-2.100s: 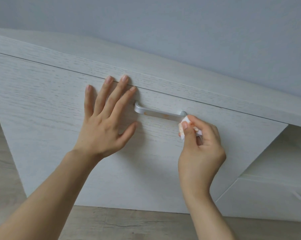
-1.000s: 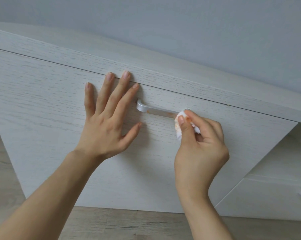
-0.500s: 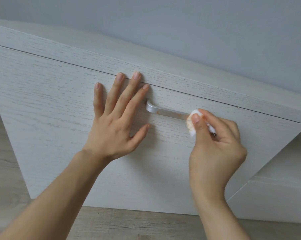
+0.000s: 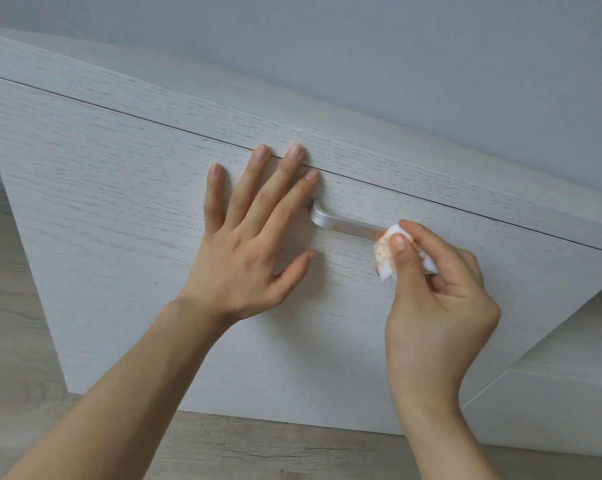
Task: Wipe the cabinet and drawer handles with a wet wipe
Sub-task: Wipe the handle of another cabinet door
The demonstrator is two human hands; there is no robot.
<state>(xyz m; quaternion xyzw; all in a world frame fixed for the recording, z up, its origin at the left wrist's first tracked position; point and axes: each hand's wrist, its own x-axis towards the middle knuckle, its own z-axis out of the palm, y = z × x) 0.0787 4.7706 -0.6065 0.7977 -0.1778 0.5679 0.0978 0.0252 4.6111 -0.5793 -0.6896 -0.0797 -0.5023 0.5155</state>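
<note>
A silver bar handle (image 4: 341, 225) with faint orange smears is fixed to the white wood-grain drawer front (image 4: 126, 216). My left hand (image 4: 251, 244) lies flat on the drawer front, fingers spread, just left of the handle. My right hand (image 4: 438, 299) pinches a folded white wet wipe (image 4: 384, 256), stained orange, against the handle's right end, which it hides.
The white cabinet top (image 4: 327, 126) runs above the drawer, against a pale blue-grey wall (image 4: 396, 50). A lower white drawer front (image 4: 552, 420) sits at the right. Wooden floor (image 4: 12, 323) lies to the left and below.
My right hand rubbed the wipe a short way left along the handle and back to its right end. My left hand stayed flat on the drawer front. The view shifted slightly.
</note>
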